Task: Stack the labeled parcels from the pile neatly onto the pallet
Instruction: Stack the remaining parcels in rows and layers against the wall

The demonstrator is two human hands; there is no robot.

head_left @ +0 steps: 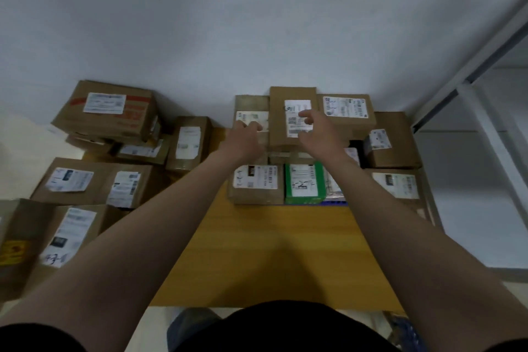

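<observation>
Both bare arms reached forward over the pallet [271, 251], a yellow board against the white wall [257, 23].

1. The right hand [314, 130] lay over the labelled top of the tallest parcel [293, 94] in the rear row. Its fingers were spread and loosely bent, closed round nothing.
2. The left hand [247, 133] rested on the lower parcel [251, 103], which touched the tallest parcel's left side. Motion blur hid whether its fingers gripped.
3. A green parcel [304, 183] stood in the front row between brown ones.
4. The pile [94, 183] of labelled boxes lay left of the pallet.
</observation>
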